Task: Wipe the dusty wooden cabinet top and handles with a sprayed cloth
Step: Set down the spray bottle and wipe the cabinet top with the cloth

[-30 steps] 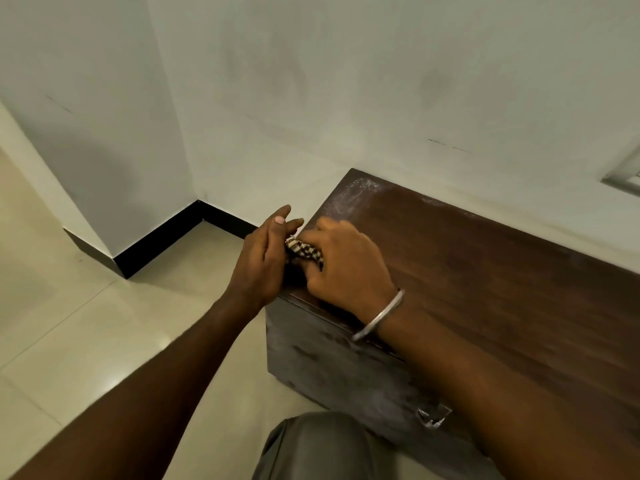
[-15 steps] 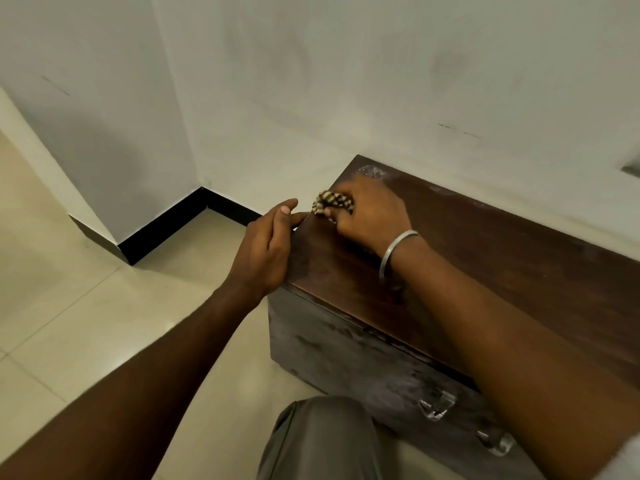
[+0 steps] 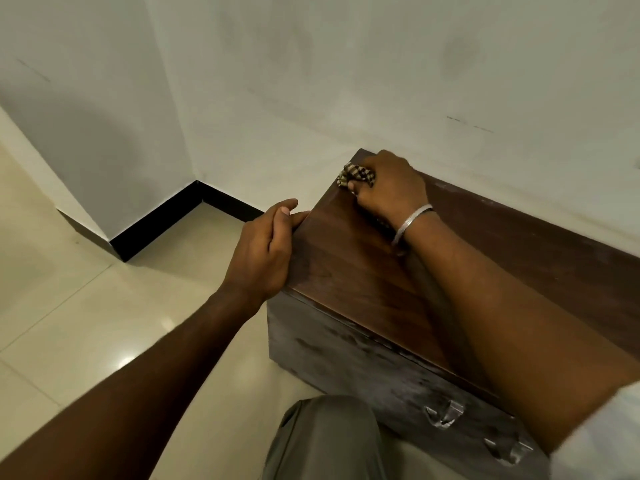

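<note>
A low dark wooden cabinet [image 3: 363, 271] stands against the white wall, its top brown and glossy near me, dusty along the back edge. My right hand [image 3: 391, 185] presses a bunched checkered cloth [image 3: 353, 174] onto the top's far left corner. My left hand [image 3: 266, 251] rests flat against the cabinet's left edge, fingers together, holding nothing. Two metal handles [image 3: 443, 415] [image 3: 505, 448] show on the dusty front face, low right.
White walls meet in a corner with a black skirting [image 3: 162, 216] to the left. Cream floor tiles [image 3: 86, 323] spread left of the cabinet. My knee in grey trousers [image 3: 325, 441] is at the bottom, close to the cabinet's front.
My right hand has slid the cloth from the near left edge away along the top to the far left corner. My left hand stays on the left edge.
</note>
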